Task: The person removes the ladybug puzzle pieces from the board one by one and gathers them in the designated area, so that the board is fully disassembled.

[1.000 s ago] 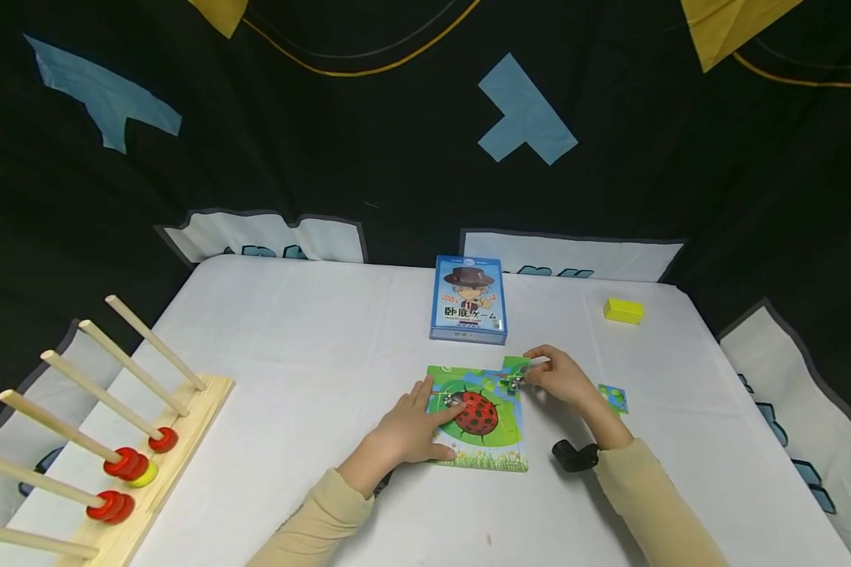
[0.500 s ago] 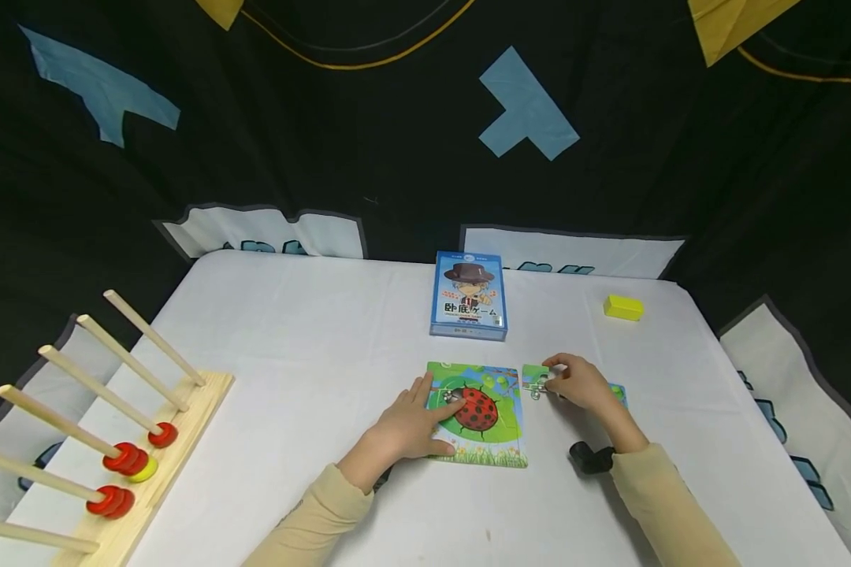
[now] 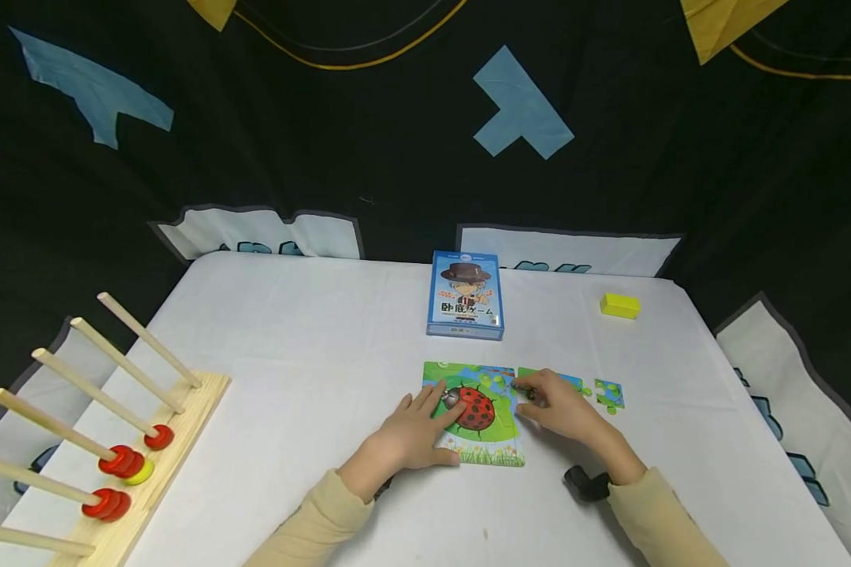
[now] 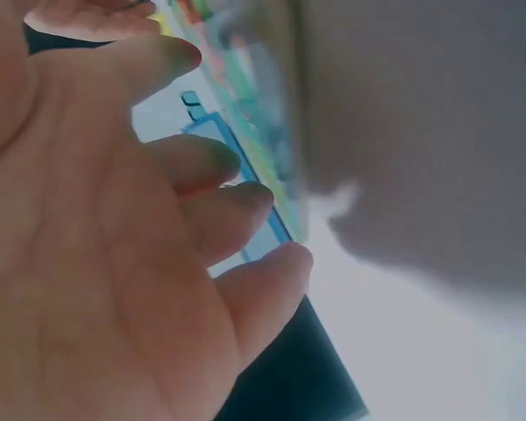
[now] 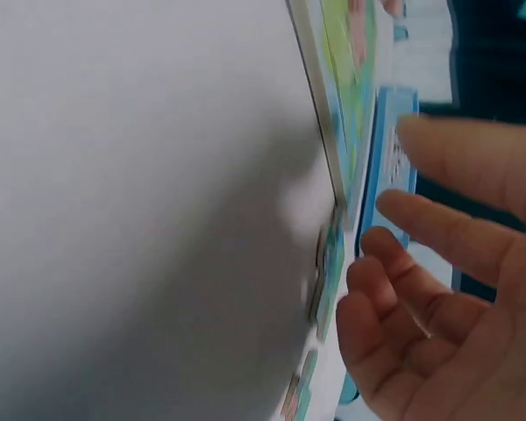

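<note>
A ladybug jigsaw puzzle (image 3: 485, 450) lies flat on the white table. My left hand (image 3: 414, 435) rests on its left side, fingers spread, with fingertips near the ladybug. In the left wrist view the fingers (image 4: 263, 294) lie along the puzzle's edge. My right hand (image 3: 556, 403) hovers at the puzzle's right edge, thumb and index finger apart; nothing shows between them in the right wrist view. Under and beyond that hand lie green-and-blue puzzle pieces (image 3: 570, 380), partly hidden, so I cannot tell how they join. Farther right is a separate puzzle piece (image 3: 611, 393).
A blue game box (image 3: 465, 295) lies behind the puzzle. Toward the back right is a yellow block (image 3: 620, 305). On the left stands a wooden peg rack (image 3: 198, 409) with red and yellow rings. A black curtain (image 3: 369, 142) hangs behind the table.
My right hand drew a puzzle piece away from the puzzle to the right, then let it go on the table and moved back left to the puzzle's edge. The left hand stays on the puzzle.
</note>
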A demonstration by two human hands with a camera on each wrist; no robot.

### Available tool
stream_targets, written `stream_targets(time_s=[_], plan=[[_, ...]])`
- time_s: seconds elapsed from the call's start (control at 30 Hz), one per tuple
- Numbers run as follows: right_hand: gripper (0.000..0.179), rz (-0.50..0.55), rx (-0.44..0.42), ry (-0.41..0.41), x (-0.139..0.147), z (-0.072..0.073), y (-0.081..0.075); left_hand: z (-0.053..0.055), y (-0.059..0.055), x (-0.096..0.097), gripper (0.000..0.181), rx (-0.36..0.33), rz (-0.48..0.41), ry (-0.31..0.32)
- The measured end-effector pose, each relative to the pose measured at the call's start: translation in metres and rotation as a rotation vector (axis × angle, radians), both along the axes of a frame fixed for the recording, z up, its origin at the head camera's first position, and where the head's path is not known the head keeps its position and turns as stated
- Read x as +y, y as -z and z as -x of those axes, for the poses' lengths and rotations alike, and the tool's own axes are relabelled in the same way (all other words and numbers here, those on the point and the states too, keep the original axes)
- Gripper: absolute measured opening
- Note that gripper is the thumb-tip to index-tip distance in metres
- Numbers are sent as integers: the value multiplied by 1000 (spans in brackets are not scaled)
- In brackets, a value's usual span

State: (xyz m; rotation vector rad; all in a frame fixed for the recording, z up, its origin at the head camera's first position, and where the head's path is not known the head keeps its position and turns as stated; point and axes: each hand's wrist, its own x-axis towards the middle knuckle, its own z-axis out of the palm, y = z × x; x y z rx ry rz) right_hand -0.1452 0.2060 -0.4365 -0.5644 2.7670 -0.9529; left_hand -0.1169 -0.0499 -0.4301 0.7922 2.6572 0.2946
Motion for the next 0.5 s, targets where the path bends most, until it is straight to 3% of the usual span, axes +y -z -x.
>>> stream_targets(time_s=[0.2, 0.5], plan=[[52, -106, 44, -95, -14, -11, 4, -13, -5, 5, 72, 2, 23, 66], [52, -143, 54, -65, -20, -16, 4, -28, 1, 11, 67, 97, 117, 133]])
